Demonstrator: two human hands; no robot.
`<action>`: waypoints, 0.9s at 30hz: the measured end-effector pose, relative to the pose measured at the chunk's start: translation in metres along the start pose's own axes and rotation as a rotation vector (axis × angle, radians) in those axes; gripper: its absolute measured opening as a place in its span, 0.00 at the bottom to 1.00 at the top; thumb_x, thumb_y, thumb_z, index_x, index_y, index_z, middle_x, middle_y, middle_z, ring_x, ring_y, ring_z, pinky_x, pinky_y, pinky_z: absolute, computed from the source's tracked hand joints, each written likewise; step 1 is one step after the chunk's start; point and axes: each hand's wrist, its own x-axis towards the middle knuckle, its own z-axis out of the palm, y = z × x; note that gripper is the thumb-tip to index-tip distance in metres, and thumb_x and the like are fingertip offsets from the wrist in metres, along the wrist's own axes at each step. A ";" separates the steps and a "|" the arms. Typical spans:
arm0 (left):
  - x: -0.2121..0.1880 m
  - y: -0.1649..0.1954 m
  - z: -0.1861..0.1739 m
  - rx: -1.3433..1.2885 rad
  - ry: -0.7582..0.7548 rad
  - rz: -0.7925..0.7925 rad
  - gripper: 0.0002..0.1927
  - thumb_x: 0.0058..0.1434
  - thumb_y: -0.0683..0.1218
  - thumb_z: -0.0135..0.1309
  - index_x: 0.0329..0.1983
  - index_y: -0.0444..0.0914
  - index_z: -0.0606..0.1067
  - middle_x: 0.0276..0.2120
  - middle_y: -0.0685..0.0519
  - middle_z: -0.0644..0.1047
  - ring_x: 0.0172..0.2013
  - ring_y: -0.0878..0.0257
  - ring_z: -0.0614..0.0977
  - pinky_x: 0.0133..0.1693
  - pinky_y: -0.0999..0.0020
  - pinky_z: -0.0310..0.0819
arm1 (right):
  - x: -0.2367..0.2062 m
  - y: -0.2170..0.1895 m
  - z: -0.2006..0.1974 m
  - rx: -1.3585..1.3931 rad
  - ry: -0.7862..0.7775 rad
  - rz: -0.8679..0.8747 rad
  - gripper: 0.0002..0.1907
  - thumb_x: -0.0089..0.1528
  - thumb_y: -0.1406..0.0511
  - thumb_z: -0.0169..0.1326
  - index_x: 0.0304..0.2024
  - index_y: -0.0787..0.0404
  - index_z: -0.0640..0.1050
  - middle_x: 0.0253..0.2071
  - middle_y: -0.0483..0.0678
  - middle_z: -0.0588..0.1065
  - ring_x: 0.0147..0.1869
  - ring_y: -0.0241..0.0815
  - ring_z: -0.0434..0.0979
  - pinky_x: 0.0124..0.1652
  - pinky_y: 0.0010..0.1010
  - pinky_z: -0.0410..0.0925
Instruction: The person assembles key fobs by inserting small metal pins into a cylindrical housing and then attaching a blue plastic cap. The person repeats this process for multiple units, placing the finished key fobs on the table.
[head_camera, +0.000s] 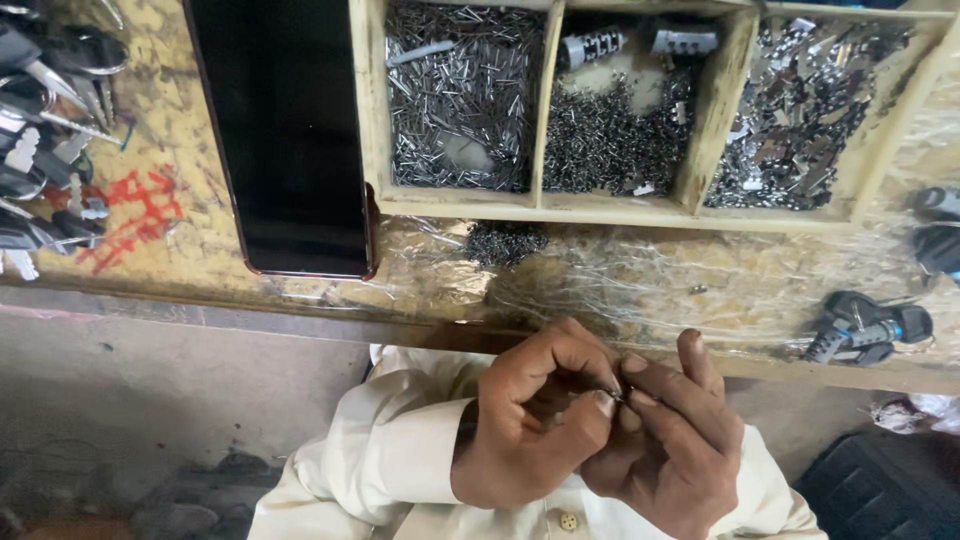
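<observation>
Hands meet below the workbench edge (300, 318): left hand (535, 420) and right hand (665, 450) pinch a tiny metal part (618, 393) between fingertips; wooden parts tray (545, 205) at twelve o'clock, well apart.

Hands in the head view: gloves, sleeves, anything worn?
No gloves, rings or watch show on either the left hand or the right hand. A cream long sleeve with loose folds reaches the left wrist; the matching shirt has a pale button.

Your single head camera, looking steeply down and forward, close over your left hand (535, 415) and right hand (665, 450), worktop (640, 280) edge just beyond them
</observation>
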 end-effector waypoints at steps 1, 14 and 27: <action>0.000 -0.001 0.001 -0.006 0.018 0.016 0.03 0.70 0.37 0.50 0.45 0.33 0.71 0.45 0.52 0.73 0.42 0.71 0.77 0.47 0.74 0.73 | -0.002 0.001 -0.001 0.007 -0.017 -0.016 0.10 0.61 0.71 0.54 0.41 0.69 0.69 0.43 0.59 0.75 0.51 0.52 0.82 0.68 0.55 0.66; 0.011 0.009 -0.013 0.387 -0.058 0.096 0.06 0.64 0.38 0.56 0.43 0.33 0.74 0.40 0.52 0.76 0.39 0.69 0.78 0.43 0.73 0.76 | 0.024 0.034 -0.049 0.340 -0.560 0.195 0.12 0.54 0.76 0.56 0.42 0.69 0.75 0.51 0.59 0.74 0.63 0.52 0.80 0.71 0.57 0.59; 0.019 0.009 -0.023 0.194 0.013 0.129 0.05 0.62 0.36 0.55 0.41 0.30 0.77 0.39 0.49 0.78 0.38 0.67 0.81 0.42 0.71 0.80 | 0.214 -0.023 -0.013 -0.831 -0.408 -0.884 0.14 0.61 0.68 0.61 0.49 0.60 0.84 0.40 0.52 0.76 0.41 0.48 0.73 0.54 0.36 0.66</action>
